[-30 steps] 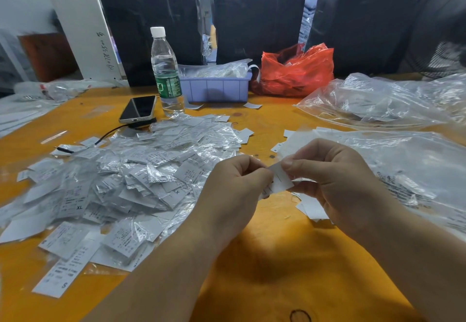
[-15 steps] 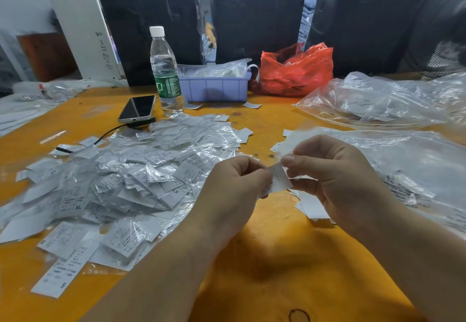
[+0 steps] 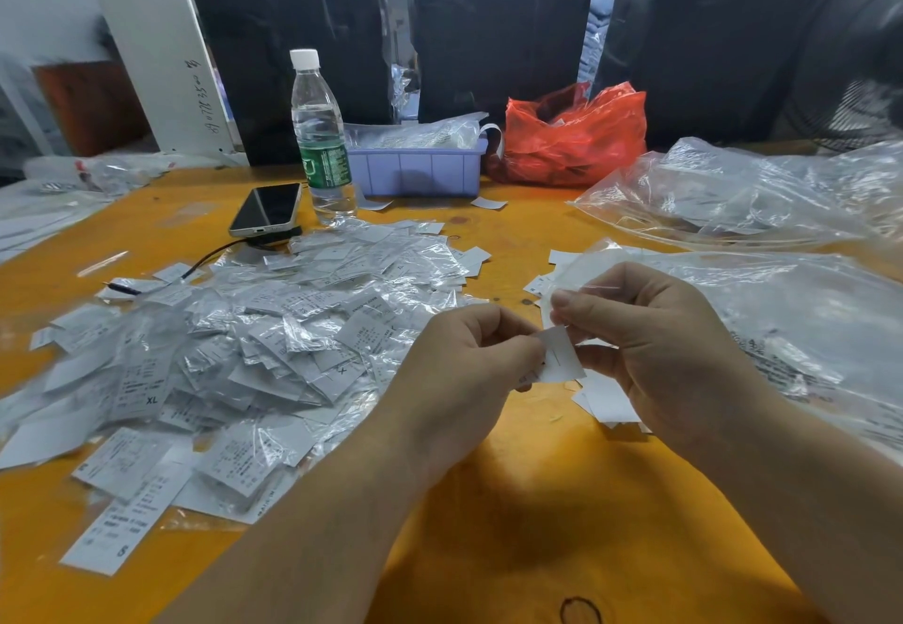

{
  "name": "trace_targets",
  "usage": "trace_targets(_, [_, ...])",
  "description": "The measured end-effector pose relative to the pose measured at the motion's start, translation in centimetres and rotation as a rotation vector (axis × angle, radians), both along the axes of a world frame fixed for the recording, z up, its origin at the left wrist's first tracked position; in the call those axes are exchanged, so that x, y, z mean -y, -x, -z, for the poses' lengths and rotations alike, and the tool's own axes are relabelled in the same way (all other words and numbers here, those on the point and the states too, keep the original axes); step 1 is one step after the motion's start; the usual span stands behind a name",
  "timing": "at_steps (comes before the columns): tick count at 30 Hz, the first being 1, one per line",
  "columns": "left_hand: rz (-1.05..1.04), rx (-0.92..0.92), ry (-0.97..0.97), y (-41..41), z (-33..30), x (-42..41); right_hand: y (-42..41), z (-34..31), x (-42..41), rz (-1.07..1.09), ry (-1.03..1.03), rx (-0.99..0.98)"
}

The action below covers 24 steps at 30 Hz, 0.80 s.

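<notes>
Over the orange table (image 3: 488,501) my left hand (image 3: 464,374) and my right hand (image 3: 655,350) meet in the middle. Both pinch one small white label (image 3: 562,354) between thumb and fingers. My right hand also holds a small clear plastic sleeve (image 3: 581,276) that stands up above its fingers. A wide heap of bagged white labels (image 3: 234,354) covers the table to the left of my left hand. A few loose white labels (image 3: 611,403) lie under my right hand.
A water bottle (image 3: 320,135) and a phone (image 3: 266,209) on a cable stand behind the heap. Further back are a purple bin (image 3: 415,171) and a red plastic bag (image 3: 571,135). Clear plastic bags (image 3: 762,203) spread across the right side. A fan (image 3: 855,61) stands at far right.
The hands stay together on the label. The clear sleeve now shows raised above my right hand's fingers; little else has moved.
</notes>
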<state>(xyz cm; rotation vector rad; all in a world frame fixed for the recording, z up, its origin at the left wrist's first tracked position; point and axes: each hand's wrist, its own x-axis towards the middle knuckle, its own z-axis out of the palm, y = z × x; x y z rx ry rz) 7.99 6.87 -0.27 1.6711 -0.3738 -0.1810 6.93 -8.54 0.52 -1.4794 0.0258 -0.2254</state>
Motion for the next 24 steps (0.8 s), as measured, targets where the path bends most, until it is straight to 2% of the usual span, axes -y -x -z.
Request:
trace_targets(10, [-0.123, -0.010, -0.038, -0.47, 0.32, -0.61, -0.07, 0.27, 0.00, -0.070, -0.008, -0.006])
trace_targets(24, [-0.091, -0.031, 0.077, -0.59, 0.42, -0.74, 0.11, 0.34, -0.13, -0.124, 0.026, -0.047])
